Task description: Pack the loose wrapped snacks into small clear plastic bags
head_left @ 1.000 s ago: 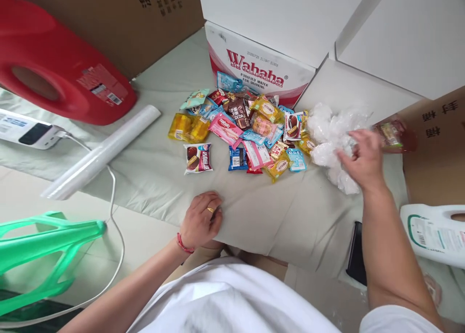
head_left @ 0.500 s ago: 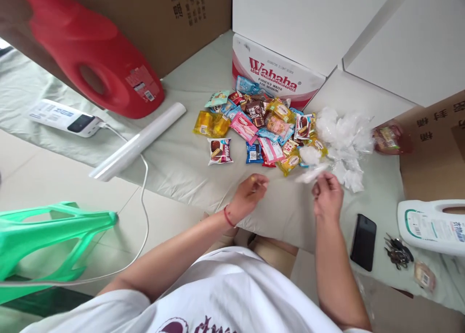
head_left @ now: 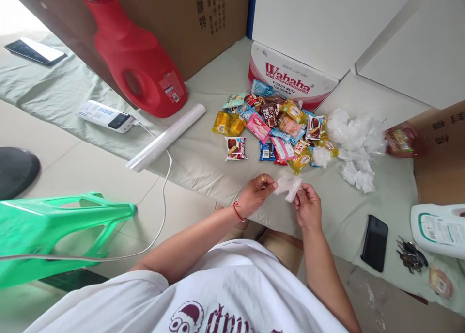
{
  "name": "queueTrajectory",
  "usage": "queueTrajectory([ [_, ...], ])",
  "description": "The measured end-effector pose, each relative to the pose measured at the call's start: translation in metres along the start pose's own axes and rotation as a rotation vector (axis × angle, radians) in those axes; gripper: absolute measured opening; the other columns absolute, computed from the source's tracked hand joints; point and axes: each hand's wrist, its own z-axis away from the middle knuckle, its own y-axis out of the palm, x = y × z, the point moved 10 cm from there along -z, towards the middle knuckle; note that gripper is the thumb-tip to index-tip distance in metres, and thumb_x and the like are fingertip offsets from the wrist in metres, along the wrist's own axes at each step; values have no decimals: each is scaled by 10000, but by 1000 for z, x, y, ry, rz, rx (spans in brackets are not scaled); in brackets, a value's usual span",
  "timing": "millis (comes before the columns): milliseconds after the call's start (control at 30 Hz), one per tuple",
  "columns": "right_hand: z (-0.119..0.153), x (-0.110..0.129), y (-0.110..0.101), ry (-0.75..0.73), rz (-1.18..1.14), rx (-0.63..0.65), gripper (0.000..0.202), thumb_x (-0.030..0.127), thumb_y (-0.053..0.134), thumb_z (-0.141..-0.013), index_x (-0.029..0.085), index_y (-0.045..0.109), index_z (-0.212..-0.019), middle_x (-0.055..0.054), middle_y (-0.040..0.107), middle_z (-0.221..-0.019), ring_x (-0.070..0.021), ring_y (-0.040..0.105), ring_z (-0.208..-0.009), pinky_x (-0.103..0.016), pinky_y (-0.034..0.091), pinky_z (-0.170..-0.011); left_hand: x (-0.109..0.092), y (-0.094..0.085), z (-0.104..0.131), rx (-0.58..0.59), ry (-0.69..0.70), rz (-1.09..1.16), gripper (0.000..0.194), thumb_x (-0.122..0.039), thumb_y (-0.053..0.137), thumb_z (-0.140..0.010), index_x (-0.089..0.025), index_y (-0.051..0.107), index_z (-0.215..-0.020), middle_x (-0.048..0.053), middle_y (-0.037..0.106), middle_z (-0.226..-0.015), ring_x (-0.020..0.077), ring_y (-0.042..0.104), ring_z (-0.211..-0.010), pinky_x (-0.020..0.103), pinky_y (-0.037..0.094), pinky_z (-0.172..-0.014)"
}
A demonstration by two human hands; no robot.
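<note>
The left hand [head_left: 255, 193] and the right hand [head_left: 308, 208] pinch a crumpled clear plastic bag [head_left: 287, 184] between them, each with thumb and fingers. This bag is located near the front edge of the pale cloth [head_left: 214, 166], before the wrapped snacks [head_left: 269, 117]; more clear bags [head_left: 356, 140] lie beside these, at right.

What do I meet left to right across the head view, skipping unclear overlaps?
Glossy flat device → white device → white roll → left hand → clear plastic piece → right hand → black phone → keys → wrapped snack.
</note>
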Motion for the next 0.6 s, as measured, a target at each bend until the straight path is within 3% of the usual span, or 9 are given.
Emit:
queueTrajectory([
  [133,1,-1,-1,0,91,30,416,583,788,-786,213,619,-876,50,552,-667,-67,400,-502,-191,267,-420,5,-33,-4,-100,-38,-55,419,-582,706,-850,-193,562,-790,-45,478,-672,105,405,-631,261,343,-611],
  [267,-6,-5,-41,56,14,-102,466,566,841,-688,211,584,-845,42,591,-722,-49,379,-477,-179,257,-395,-2,-65,-10,-199,11,72,405,-570,729,-835,-197,571,-817,-24,534,-741,116,500,-680,269,445,-665],
  [333,-8,3,-64,3,7,-190,464,546,847,-678,213,590,-874,32,608,-773,-55,432,-508,-182,332,-426,-11,-69,-11,-200,71,84,379,-542,745,-827,-194,594,-813,10,588,-846,139,563,-776,298,507,-738],
  [400,-6,15,-73,-97,79,-241,446,542,819,-725,224,616,-962,10,636,-872,-76,500,-571,-203,410,-479,-23,-66,-9,-190,156,-1,325,-486,763,-821,-190,633,-785,43,613,-949,166,595,-898,316,527,-809],
  [467,-3,22,-52,-176,244,-149,418,533,768,-798,243,641,-1071,-23,662,-984,-109,556,-653,-231,462,-532,-31,-59,-6,-189,212,-91,281,-433,789,-798,-190,655,-754,57,614,-1005,180,602,-962,312,524,-833],
  [600,17,6,46,-330,668,266,427,409,739,-847,272,663,-1244,-95,666,-1219,-184,630,-824,-315,537,-702,-24,-56,-2,-232,176,-127,309,-495,682,-870,-203,637,-778,39,606,-946,163,597,-851,308,519,-779],
])
